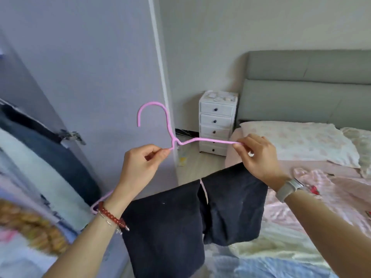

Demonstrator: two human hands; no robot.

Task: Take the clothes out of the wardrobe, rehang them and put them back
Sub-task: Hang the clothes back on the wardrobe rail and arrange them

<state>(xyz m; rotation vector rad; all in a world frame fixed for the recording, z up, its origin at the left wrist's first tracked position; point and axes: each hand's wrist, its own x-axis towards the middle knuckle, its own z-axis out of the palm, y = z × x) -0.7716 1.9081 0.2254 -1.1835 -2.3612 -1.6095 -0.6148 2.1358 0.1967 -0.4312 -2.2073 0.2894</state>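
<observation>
— What fills the room from where you stand?

— A bed with a grey padded headboard on the right of the frame, and the pale lilac wardrobe door on the left, with clothes hanging in the wardrobe at the left edge.

— And the garment?

— A dark navy pair of trousers hangs folded over the bottom bar of a thin pink wire hanger, low in the centre, in front of the bed.

— The hands?

— The left hand pinches the hanger just beside its neck. The right hand has its fingers curled round the right shoulder arm.

— Anything smaller?

— A white five-drawer cabinet beside the headboard, a grey wristwatch, a red bead bracelet.
</observation>
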